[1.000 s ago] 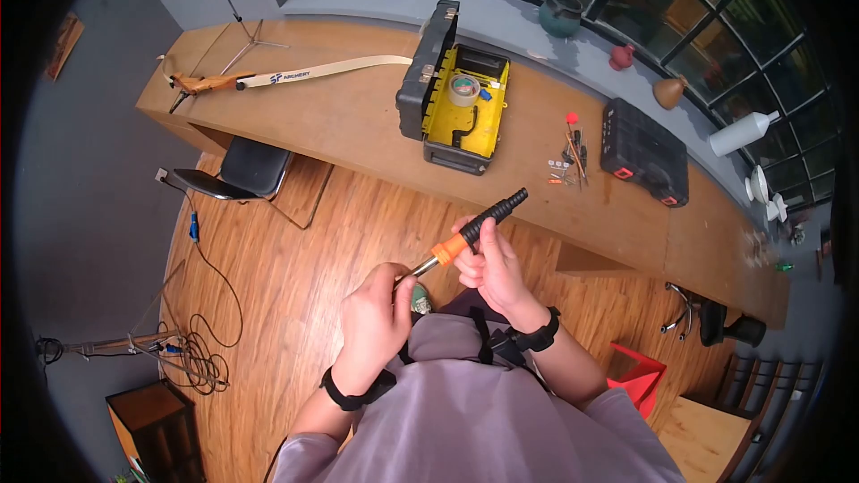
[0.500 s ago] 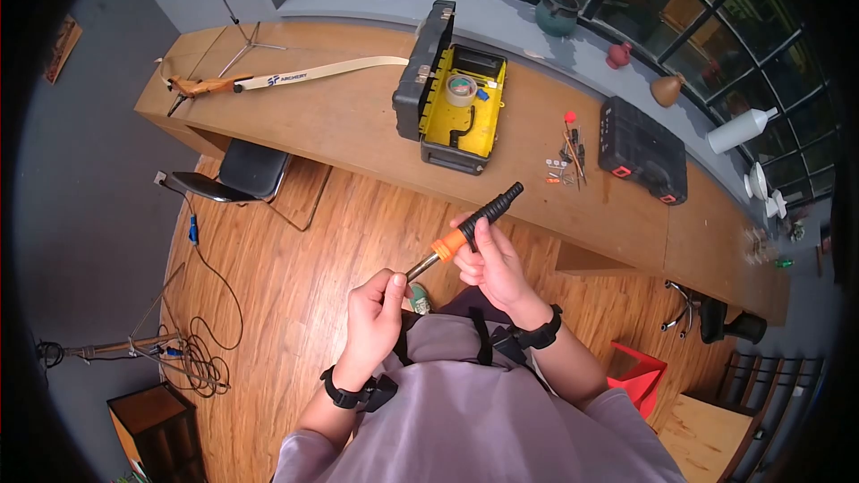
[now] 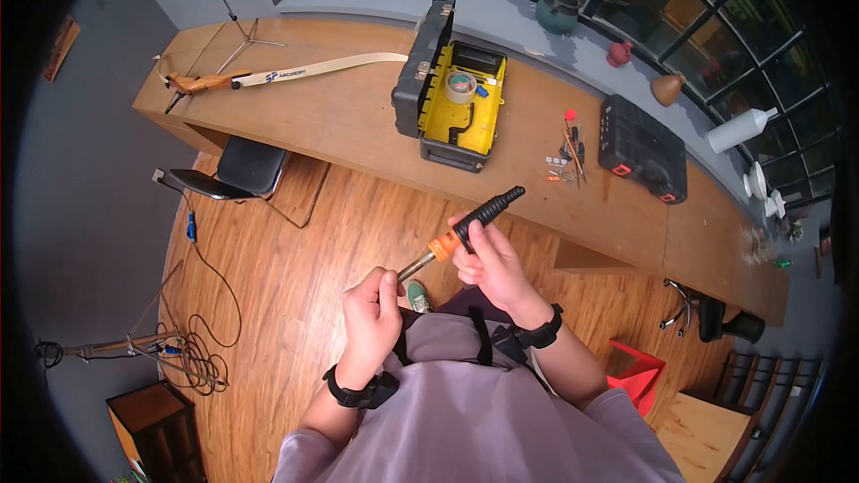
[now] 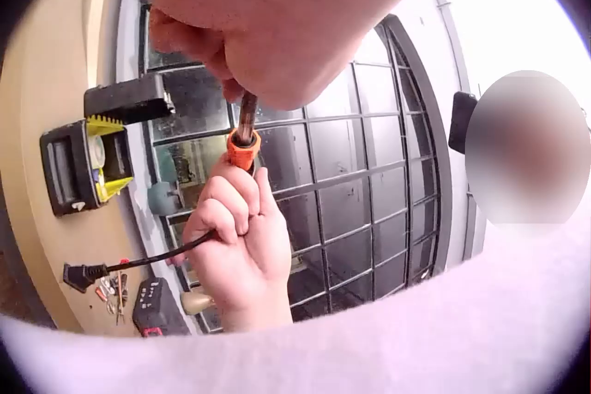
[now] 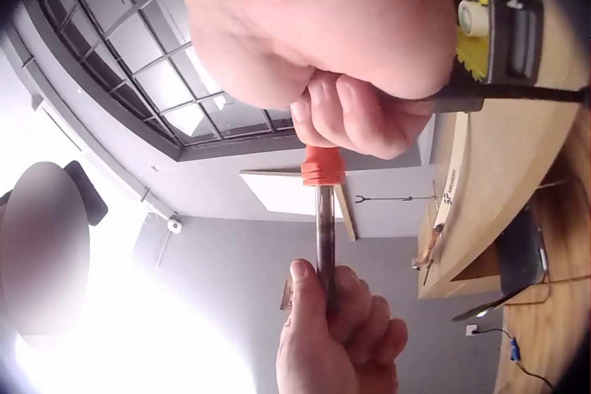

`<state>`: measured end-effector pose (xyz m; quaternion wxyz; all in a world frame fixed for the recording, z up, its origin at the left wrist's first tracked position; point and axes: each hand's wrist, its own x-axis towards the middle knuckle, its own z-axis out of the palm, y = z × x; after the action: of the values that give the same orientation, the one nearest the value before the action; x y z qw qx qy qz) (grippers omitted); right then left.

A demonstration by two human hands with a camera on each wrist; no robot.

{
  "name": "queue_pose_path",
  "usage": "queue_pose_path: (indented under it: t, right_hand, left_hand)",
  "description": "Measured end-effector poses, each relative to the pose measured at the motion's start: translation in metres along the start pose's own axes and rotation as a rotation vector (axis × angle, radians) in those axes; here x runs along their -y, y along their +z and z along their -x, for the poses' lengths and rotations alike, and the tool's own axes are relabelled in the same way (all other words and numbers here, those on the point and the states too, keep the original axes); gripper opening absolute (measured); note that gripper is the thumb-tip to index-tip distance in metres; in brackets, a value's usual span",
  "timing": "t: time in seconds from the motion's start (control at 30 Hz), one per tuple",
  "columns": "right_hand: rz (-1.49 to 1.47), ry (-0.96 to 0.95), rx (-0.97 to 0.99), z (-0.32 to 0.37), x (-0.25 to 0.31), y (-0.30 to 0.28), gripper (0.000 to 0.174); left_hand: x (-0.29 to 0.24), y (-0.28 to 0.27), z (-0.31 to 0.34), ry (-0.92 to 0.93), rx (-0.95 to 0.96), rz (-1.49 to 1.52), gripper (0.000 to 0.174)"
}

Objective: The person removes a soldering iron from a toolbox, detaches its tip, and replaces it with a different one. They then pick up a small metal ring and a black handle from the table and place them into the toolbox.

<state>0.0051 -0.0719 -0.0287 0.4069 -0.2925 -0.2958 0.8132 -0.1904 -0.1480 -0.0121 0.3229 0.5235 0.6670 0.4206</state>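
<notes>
In front of the body, both hands hold a soldering iron (image 3: 443, 246) with an orange and black handle, a ribbed black end and a bare metal shaft. The right hand (image 3: 494, 266) grips the handle, thumb lying along the black part. The left hand (image 3: 371, 309) curls round the far part of the metal shaft (image 5: 325, 228), thumb on top, so the tip is hidden. A black cord (image 4: 175, 253) runs out past the right hand to a loose plug (image 4: 81, 276), seen in the left wrist view.
Ahead on the long wooden table (image 3: 322, 116) stand an open yellow-and-black toolbox (image 3: 456, 159), a recurve bow (image 3: 309, 74), a closed black case (image 3: 644, 152) and several small tools (image 3: 574, 152). A black chair (image 3: 250, 167) is at the left; cables (image 3: 206, 367) lie coiled on the floor.
The left hand has shifted slightly on the metal shaft, its thumb moving up and a little left. The right hand keeps its hold on the handle, almost still.
</notes>
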Motion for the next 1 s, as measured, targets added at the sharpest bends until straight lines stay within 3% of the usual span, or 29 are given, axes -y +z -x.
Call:
queue_pose_path:
  t: [0.13, 0.2, 0.33, 0.47, 0.67, 0.83, 0.9, 1.0]
  right_hand:
    - [0.070, -0.025, -0.029, -0.002, -0.003, -0.001, 0.034]
    - [0.075, -0.026, -0.040, -0.002, -0.003, -0.002, 0.034]
    - [0.021, -0.023, -0.003, -0.004, -0.002, -0.002, 0.034]
    - [0.054, -0.021, 0.017, -0.003, -0.002, 0.003, 0.033]
    - [0.091, -0.018, -0.043, -0.005, -0.005, 0.001, 0.032]
    - [0.060, -0.042, -0.026, -0.006, -0.004, -0.001, 0.032]
    - [0.037, -0.040, -0.021, -0.006, -0.001, 0.000, 0.032]
    - [0.057, -0.030, -0.001, -0.006, 0.000, 0.003, 0.032]
  left_hand:
    - [0.000, -0.005, -0.001, -0.086, 0.091, -0.053, 0.026]
    - [-0.008, -0.004, -0.001, 0.104, -0.034, -0.071, 0.017]
    - [-0.009, -0.004, 0.002, 0.143, -0.048, -0.105, 0.013]
    - [-0.001, -0.002, 0.001, 0.081, -0.047, -0.071, 0.026]
    - [-0.002, -0.008, -0.006, -0.042, 0.091, -0.077, 0.023]
    - [-0.005, -0.001, -0.001, 0.071, -0.044, -0.060, 0.017]
    - [0.002, -0.001, 0.001, 0.196, -0.045, -0.130, 0.021]
    - [0.014, 0.003, 0.006, 0.135, 0.032, -0.017, 0.027]
